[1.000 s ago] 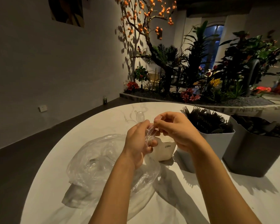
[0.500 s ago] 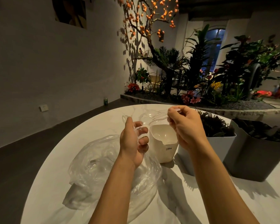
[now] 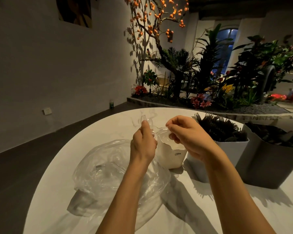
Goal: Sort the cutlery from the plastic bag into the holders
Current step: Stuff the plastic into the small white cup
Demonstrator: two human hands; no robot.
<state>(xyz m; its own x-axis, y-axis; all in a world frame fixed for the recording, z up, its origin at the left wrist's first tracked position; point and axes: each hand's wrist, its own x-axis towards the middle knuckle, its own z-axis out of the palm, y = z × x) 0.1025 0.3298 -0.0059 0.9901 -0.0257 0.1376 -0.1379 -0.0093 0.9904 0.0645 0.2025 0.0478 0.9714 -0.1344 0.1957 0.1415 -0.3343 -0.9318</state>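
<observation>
My left hand (image 3: 143,143) grips clear plastic spoons (image 3: 146,119), their bowls sticking up above the fist. My right hand (image 3: 187,136) pinches the end of another clear piece of cutlery (image 3: 161,130) that reaches across to my left hand, just above the small white holder (image 3: 173,157) marked CRBW. The crumpled clear plastic bag (image 3: 108,171) lies on the white marble table (image 3: 57,200) under my left forearm. What the bag holds is hard to make out.
A white holder (image 3: 232,149) full of black forks stands right of the small one. A dark grey holder (image 3: 267,162) with black cutlery stands further right. Behind the table runs a planter bed with plants and an orange-fruited tree (image 3: 159,31).
My hands drew apart half a second ago, with my right hand lifting a clear piece over the white holder. Now they have come back together above that holder.
</observation>
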